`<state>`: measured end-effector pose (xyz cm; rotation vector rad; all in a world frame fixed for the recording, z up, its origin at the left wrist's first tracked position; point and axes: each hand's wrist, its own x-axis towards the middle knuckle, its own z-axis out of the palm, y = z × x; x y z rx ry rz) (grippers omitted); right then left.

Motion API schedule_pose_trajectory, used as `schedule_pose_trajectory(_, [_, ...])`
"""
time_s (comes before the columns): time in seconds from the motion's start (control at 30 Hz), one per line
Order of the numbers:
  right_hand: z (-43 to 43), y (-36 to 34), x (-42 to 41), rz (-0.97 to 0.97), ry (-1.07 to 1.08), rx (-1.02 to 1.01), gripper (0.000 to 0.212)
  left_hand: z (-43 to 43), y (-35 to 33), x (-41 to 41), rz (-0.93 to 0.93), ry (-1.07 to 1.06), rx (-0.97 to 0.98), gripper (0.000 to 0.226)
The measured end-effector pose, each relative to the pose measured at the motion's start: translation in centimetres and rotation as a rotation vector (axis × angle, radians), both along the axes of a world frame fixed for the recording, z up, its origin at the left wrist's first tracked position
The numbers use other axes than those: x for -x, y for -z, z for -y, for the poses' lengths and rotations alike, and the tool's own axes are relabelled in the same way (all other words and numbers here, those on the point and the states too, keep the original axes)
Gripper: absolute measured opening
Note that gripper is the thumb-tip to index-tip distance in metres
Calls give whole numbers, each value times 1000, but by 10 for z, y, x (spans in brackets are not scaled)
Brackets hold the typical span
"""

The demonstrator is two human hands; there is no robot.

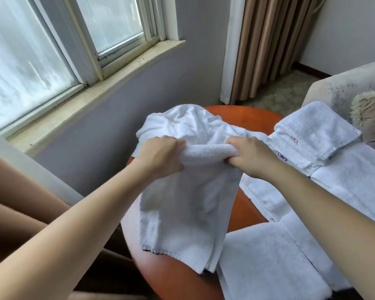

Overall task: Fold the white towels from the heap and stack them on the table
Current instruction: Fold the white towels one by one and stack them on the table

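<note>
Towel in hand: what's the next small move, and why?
Probably lower the towel flat onto the table. The left hand and right hand both grip its bunched top edge close together. The rest hangs loose with uneven bottom edges, so it likely needs laying flat before another fold.

The round orange table (250, 210) bears a crumpled towel heap (182, 122) at the far side, folded towels (266, 256) at right.

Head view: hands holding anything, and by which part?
One white towel: left hand and right hand grip opposite ends of its bunched top fold.
</note>
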<state>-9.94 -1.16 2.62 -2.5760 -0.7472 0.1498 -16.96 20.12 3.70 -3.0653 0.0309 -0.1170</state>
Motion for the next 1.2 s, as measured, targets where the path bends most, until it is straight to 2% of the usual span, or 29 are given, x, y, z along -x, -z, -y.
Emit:
schedule_pose_trajectory(0.13, [-19,-28,2,173,5,-115,12,-15,-32,11,161,-44,9,27])
schedule_pose_trajectory(0.3, [-35,-47,25,381,-13,-307,14,-34,-56,42,341,44,27,18])
schedule_pose_trajectory(0.37, [-31,-41,40,399,-30,-400,9,-41,-55,59,372,97,36,21])
schedule_pose_trajectory(0.43, [-21,-25,59,363,-84,-448,6,-48,-44,80,354,196,-36,30])
schedule_pose_trajectory(0.5, [-10,2,80,265,-142,-397,10,-51,-21,106,294,261,-82,31])
schedule_pose_trajectory(0.57, [1,35,99,116,-200,-268,10,-45,13,134,137,240,-49,25])
schedule_pose_trajectory(0.7, [16,95,128,-165,-304,-15,11,-14,78,177,-243,87,-25,21])
schedule_pose_trajectory(0.77, [25,115,141,-258,-307,29,10,0,97,193,-345,22,26,25])
schedule_pose_trajectory(0.9, [43,128,160,-375,-329,74,15,15,119,218,-504,-8,218,21])
schedule_pose_trajectory(1.03, [49,119,154,-521,-310,58,19,12,113,219,-630,-82,511,22])
schedule_pose_trajectory(1.2, [44,123,141,-553,-312,118,22,3,125,205,-773,-120,659,22])
